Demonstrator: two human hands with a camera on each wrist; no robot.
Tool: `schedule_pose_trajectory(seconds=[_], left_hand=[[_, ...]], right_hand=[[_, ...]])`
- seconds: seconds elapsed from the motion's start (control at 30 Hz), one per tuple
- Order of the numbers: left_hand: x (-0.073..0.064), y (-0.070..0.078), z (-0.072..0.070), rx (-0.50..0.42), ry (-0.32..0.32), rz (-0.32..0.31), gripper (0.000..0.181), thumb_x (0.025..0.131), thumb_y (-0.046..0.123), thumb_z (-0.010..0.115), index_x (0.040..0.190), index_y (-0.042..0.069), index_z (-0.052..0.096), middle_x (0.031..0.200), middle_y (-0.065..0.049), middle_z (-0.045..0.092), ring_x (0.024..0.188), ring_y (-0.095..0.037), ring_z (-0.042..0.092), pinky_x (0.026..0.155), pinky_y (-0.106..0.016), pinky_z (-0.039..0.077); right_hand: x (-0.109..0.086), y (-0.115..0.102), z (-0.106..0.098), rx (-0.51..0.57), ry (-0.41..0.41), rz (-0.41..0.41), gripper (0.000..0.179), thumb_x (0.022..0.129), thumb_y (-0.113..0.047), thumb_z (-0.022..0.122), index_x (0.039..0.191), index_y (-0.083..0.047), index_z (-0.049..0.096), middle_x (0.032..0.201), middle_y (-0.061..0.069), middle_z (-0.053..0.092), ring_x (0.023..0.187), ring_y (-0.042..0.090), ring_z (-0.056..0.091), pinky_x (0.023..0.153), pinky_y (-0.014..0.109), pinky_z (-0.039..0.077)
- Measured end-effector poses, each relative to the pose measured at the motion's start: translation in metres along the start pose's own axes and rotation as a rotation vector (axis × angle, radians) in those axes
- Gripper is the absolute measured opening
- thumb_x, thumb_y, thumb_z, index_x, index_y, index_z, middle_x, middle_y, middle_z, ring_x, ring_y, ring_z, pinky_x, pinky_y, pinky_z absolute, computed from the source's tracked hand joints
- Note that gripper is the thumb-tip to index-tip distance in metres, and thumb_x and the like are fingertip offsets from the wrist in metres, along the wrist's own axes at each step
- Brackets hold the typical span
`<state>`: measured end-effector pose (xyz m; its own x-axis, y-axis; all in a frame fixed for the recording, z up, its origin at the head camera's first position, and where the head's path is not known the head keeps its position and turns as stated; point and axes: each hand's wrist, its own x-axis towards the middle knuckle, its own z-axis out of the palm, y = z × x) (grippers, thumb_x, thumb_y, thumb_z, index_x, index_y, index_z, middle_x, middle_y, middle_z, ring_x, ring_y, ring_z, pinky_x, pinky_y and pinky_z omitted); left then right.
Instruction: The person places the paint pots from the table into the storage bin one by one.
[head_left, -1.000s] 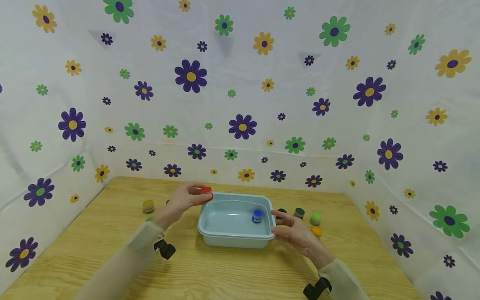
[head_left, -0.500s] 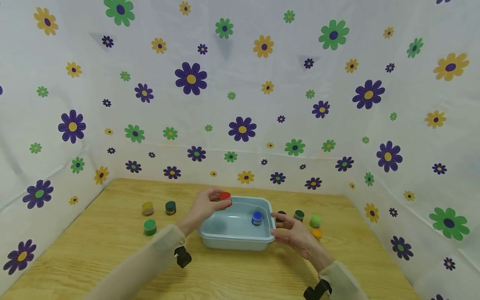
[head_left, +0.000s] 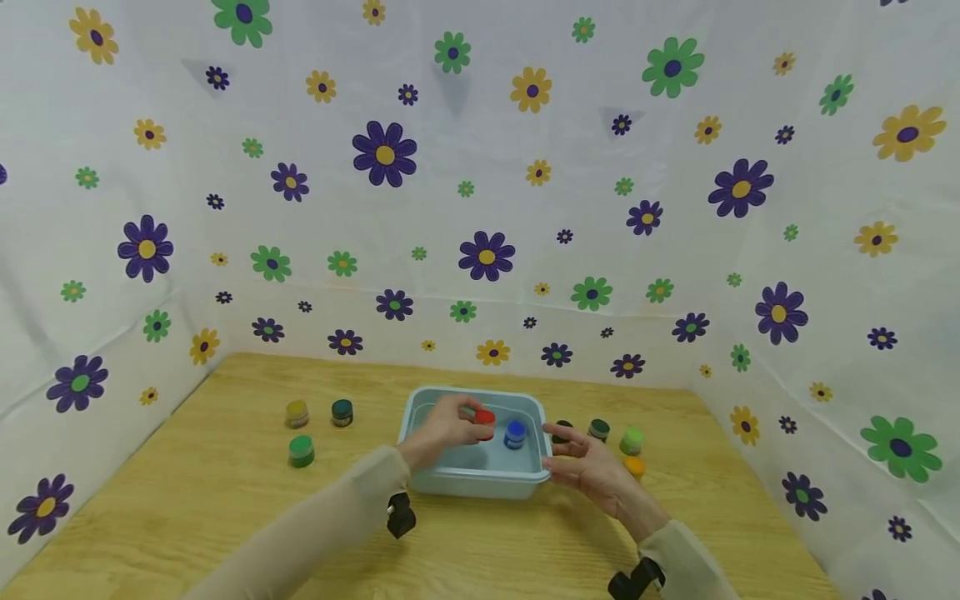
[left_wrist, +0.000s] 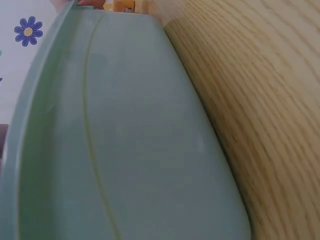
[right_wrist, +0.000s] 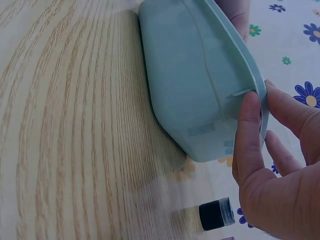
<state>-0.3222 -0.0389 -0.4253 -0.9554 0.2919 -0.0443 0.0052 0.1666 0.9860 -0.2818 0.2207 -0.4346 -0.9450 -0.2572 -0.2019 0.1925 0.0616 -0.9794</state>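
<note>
A pale blue plastic basin stands on the wooden table. My left hand reaches over its near left side and grips a small red-lidded paint jar inside it, left of a blue jar. Whether the red jar touches the basin floor cannot be made out. My right hand holds the basin's right rim between thumb and fingers, as the right wrist view shows closely. In the left wrist view the basin's outer wall fills most of the picture, and the jar is hidden.
Left of the basin stand yellow, teal and green jars. Beyond my right hand are black, dark green, light green and orange jars. A flower-patterned sheet encloses the table.
Carrying the red jar, my left hand has moved rightward and down from the basin's far left rim into the basin, beside the blue jar. My right hand keeps its place on the rim.
</note>
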Motion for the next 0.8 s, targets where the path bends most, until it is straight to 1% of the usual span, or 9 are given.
schedule_pose_trajectory(seconds=[0.07,0.1,0.17,0.27,0.37,0.53,0.63,0.7,0.8], left_hand=[[0.002,-0.004,0.004,0.006,-0.009,-0.002,0.038,0.082,0.001,0.076,0.116,-0.006,0.059,0.101,-0.020,0.066,0.082,-0.022,0.068,0.082,-0.043,0.060],[0.003,-0.004,0.005,0.018,-0.017,-0.011,0.038,0.082,0.002,0.076,0.115,-0.006,0.059,0.100,-0.019,0.066,0.080,-0.022,0.069,0.079,-0.042,0.060],[0.004,-0.004,0.009,0.059,-0.036,-0.037,0.036,0.082,0.004,0.076,0.113,-0.005,0.059,0.096,-0.017,0.068,0.077,-0.024,0.070,0.073,-0.040,0.061],[0.004,-0.002,0.016,0.149,-0.067,-0.075,0.032,0.082,0.007,0.078,0.109,-0.001,0.061,0.086,-0.013,0.070,0.070,-0.024,0.071,0.061,-0.034,0.059],[0.006,-0.002,0.023,0.199,-0.092,-0.078,0.029,0.080,0.005,0.079,0.104,0.000,0.063,0.079,-0.010,0.070,0.065,-0.020,0.069,0.056,-0.031,0.057],[0.011,-0.005,0.029,0.253,-0.082,-0.041,0.030,0.074,0.000,0.082,0.100,-0.001,0.066,0.078,-0.008,0.067,0.063,-0.014,0.061,0.056,-0.025,0.054],[0.013,-0.006,0.030,0.318,-0.067,-0.026,0.032,0.071,0.000,0.084,0.098,-0.001,0.068,0.079,-0.007,0.067,0.067,-0.014,0.059,0.057,-0.023,0.050],[0.014,-0.007,0.031,0.366,-0.061,-0.003,0.032,0.068,0.000,0.086,0.095,-0.001,0.069,0.079,-0.006,0.067,0.068,-0.013,0.058,0.058,-0.022,0.048],[0.014,-0.009,0.033,0.411,-0.060,0.026,0.033,0.065,0.001,0.088,0.092,-0.002,0.069,0.078,-0.005,0.066,0.068,-0.013,0.057,0.058,-0.021,0.047]], right_hand=[[0.000,0.000,0.001,-0.001,-0.006,-0.001,0.072,0.086,-0.009,0.075,0.148,-0.005,0.040,0.129,0.025,0.049,0.095,0.020,0.065,0.088,0.034,0.058],[0.000,0.000,0.001,-0.001,-0.008,-0.002,0.072,0.086,-0.009,0.075,0.148,-0.005,0.040,0.129,0.025,0.049,0.096,0.021,0.065,0.087,0.034,0.058],[0.001,0.000,0.001,0.000,-0.006,-0.004,0.071,0.086,-0.009,0.075,0.148,-0.006,0.040,0.128,0.024,0.049,0.096,0.021,0.065,0.087,0.034,0.058],[0.001,-0.001,0.000,-0.004,-0.014,-0.007,0.071,0.086,-0.009,0.075,0.148,-0.006,0.040,0.128,0.024,0.050,0.097,0.022,0.066,0.088,0.035,0.058],[0.000,-0.002,0.000,-0.009,-0.026,-0.010,0.072,0.087,-0.009,0.074,0.149,-0.005,0.038,0.130,0.025,0.049,0.098,0.023,0.066,0.089,0.035,0.058],[-0.001,-0.003,-0.001,-0.006,-0.036,-0.010,0.072,0.088,-0.008,0.073,0.150,-0.004,0.037,0.132,0.028,0.047,0.100,0.024,0.065,0.089,0.035,0.058],[-0.001,-0.002,0.000,0.002,-0.038,-0.004,0.073,0.087,-0.008,0.073,0.149,-0.004,0.036,0.130,0.027,0.048,0.099,0.023,0.065,0.088,0.035,0.058],[0.000,-0.001,0.000,0.012,-0.033,0.003,0.073,0.087,-0.007,0.074,0.149,-0.004,0.037,0.128,0.024,0.050,0.098,0.022,0.065,0.087,0.034,0.058],[0.000,0.001,-0.001,0.016,-0.027,0.008,0.072,0.087,-0.007,0.074,0.149,-0.004,0.037,0.126,0.022,0.051,0.099,0.023,0.065,0.086,0.034,0.058]])
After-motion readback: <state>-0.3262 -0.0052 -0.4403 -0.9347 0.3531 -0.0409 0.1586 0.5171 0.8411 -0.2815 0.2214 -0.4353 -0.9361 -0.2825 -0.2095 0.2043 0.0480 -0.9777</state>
